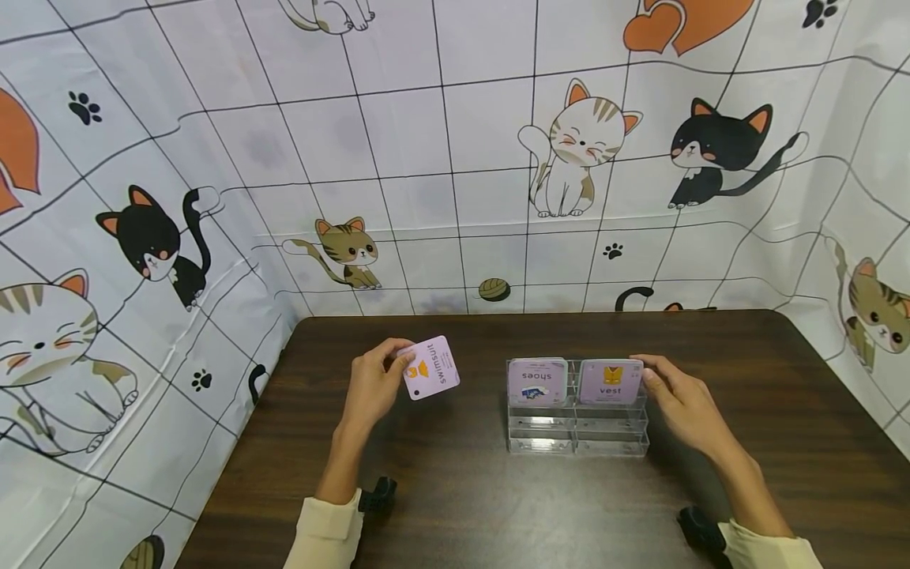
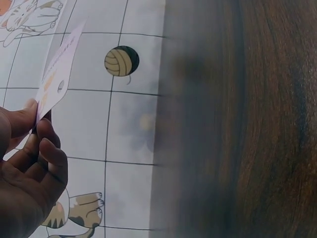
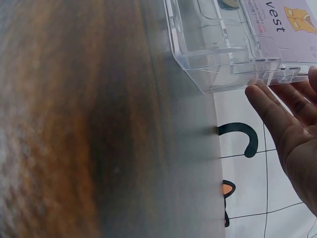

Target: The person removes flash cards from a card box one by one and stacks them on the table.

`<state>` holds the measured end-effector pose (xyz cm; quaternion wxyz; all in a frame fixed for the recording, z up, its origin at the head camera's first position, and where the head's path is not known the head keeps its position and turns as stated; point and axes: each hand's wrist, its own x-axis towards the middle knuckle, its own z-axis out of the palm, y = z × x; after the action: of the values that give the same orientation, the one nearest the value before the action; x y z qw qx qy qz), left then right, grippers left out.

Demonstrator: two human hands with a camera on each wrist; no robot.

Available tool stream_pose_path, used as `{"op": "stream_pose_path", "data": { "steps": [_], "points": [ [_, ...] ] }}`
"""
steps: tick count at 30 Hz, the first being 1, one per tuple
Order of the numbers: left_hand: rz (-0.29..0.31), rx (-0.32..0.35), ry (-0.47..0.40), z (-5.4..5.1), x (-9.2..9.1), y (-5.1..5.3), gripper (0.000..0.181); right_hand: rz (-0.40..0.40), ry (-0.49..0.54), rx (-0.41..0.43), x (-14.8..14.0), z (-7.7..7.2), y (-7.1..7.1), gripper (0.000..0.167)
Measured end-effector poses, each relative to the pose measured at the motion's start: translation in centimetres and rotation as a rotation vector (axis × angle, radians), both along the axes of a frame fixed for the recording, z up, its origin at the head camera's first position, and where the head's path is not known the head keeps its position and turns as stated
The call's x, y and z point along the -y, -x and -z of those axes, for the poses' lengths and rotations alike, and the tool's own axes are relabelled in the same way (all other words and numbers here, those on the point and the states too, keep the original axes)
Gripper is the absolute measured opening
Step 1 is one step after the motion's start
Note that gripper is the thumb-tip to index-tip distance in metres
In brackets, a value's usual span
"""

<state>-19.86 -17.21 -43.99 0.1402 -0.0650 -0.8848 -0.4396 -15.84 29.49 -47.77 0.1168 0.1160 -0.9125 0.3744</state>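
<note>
In the head view, the left hand [image 1: 374, 385] pinches a pale purple "swimsuit" card [image 1: 436, 367] between thumb and fingers, above the table. The left wrist view shows that card [image 2: 62, 72] nearly edge-on, with the left hand [image 2: 34, 168] gripping its lower end. A clear stepped holder [image 1: 576, 435] stands right of centre, bearing a "shoes" card [image 1: 538, 371] that reads upside down and an upright "vest" card [image 1: 610, 391]. The right hand [image 1: 686, 407] touches the holder's right side beside the vest card. Its fingers look fairly straight in the right wrist view, at the holder's edge.
The dark wooden table [image 1: 455, 506] has a white cat-print cloth [image 1: 490, 142] behind it and at both sides. The holder's lower steps are in front of the two cards. Black wrist straps sit on both forearms, near the cream sleeves.
</note>
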Motion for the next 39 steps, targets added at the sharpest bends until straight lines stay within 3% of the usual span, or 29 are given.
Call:
{"op": "stream_pose_path", "data": {
  "steps": [17, 39],
  "points": [
    [-0.002, 0.083, -0.006, 0.6, 0.1, 0.2, 0.015, 0.012, -0.017, -0.004, 0.1, -0.2, -0.1, 0.032],
    [0.019, 0.157, 0.069, 2.0, 0.4, 1.0, 0.015, 0.014, -0.016, 0.006, 0.0, -0.2, -0.1, 0.033]
  ]
}}
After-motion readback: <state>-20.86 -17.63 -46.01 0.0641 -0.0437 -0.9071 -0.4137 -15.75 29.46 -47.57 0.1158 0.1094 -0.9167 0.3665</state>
